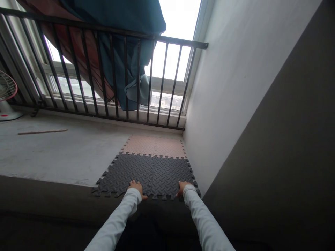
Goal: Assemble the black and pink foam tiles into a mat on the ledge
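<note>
Two black foam mat tiles [171,174] with a raised tread pattern lie side by side on a ledge, joined along a toothed seam. Behind them, pink foam mat tiles [142,144] meet their far edge and reach toward the railing. My left hand [138,189] rests on the left black tile near its front edge, fingers spread and thumb out to the side. On the right black tile, close to its front right corner, my right hand [184,187] lies with its fingers stretched over the surface. Both palms are mostly hidden from above.
A dark metal railing [101,113] runs along the window, with blue and red curtains [115,66] hanging there. At right stands a white wall [209,115]. A thin wooden stick [43,131] and a fan [7,96] are on the pale ledge [60,157], whose front edge drops off.
</note>
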A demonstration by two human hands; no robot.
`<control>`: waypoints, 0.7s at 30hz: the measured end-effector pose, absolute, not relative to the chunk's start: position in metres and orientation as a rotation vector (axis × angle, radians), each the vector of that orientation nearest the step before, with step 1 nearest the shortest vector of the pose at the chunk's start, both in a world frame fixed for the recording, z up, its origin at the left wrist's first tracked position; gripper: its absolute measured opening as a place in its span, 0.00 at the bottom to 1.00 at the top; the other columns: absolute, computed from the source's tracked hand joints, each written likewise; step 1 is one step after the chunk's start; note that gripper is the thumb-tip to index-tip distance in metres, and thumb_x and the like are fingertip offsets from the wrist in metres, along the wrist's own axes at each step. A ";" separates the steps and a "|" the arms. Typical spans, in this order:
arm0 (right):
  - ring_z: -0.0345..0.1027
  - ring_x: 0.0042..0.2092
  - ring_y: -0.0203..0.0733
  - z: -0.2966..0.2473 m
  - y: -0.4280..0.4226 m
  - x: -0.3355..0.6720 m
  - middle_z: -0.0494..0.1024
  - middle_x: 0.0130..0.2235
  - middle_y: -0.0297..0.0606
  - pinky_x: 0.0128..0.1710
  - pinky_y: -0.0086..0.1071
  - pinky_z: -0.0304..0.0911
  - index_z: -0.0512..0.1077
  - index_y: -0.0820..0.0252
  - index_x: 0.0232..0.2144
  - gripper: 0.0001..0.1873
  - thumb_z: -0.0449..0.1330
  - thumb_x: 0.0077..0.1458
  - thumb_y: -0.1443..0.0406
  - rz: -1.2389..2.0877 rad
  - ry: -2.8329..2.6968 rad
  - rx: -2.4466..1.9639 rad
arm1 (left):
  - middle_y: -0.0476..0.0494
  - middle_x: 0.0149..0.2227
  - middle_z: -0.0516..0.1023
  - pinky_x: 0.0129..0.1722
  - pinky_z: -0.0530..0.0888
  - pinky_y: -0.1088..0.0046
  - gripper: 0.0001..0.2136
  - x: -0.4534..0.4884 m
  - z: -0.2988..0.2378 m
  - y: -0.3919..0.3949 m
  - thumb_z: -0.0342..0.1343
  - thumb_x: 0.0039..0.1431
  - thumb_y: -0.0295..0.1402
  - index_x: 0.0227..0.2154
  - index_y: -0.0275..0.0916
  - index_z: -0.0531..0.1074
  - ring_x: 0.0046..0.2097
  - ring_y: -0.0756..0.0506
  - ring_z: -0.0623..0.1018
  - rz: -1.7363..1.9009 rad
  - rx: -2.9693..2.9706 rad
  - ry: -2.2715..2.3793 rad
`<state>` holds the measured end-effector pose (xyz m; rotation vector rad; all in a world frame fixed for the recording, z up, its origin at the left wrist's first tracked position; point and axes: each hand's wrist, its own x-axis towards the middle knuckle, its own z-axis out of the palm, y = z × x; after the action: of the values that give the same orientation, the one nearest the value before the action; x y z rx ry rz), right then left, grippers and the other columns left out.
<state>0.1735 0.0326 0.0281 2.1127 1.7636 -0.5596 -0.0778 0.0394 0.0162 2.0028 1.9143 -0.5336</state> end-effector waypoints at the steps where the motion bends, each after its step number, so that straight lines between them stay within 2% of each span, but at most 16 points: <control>1: 0.62 0.50 0.51 0.027 0.033 0.174 0.67 0.50 0.46 0.47 0.42 0.59 0.62 0.55 0.49 0.43 0.66 0.25 0.57 -0.564 1.769 2.118 | 0.20 0.58 0.47 0.52 0.57 0.57 0.49 -0.078 0.017 0.039 0.53 0.33 0.52 0.56 0.22 0.48 0.58 0.30 0.51 -0.529 2.013 1.905; 7: 0.62 0.49 0.52 0.022 0.035 0.175 0.68 0.49 0.48 0.46 0.42 0.60 0.62 0.56 0.49 0.45 0.67 0.23 0.58 -0.557 1.755 2.139 | 0.20 0.58 0.49 0.50 0.59 0.55 0.45 -0.074 0.018 0.034 0.51 0.36 0.49 0.55 0.23 0.50 0.58 0.30 0.52 -0.486 2.008 1.973; 15: 0.62 0.50 0.51 0.024 0.035 0.174 0.68 0.49 0.46 0.46 0.41 0.60 0.63 0.55 0.48 0.43 0.67 0.23 0.57 -0.540 1.757 2.126 | 0.17 0.57 0.49 0.49 0.58 0.52 0.50 -0.075 0.013 0.031 0.50 0.33 0.57 0.55 0.23 0.50 0.57 0.28 0.52 -0.480 2.105 1.962; 21: 0.62 0.50 0.51 0.027 0.033 0.172 0.68 0.49 0.45 0.47 0.42 0.60 0.62 0.54 0.49 0.42 0.66 0.25 0.58 -0.518 1.740 2.128 | 0.18 0.56 0.52 0.51 0.57 0.55 0.42 -0.076 0.013 0.030 0.48 0.40 0.50 0.55 0.22 0.52 0.57 0.28 0.54 -0.475 2.152 1.941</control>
<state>0.1719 0.0325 0.0274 2.1284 1.7401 -0.5185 -0.0764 0.0302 0.0131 2.1518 1.9412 -0.4750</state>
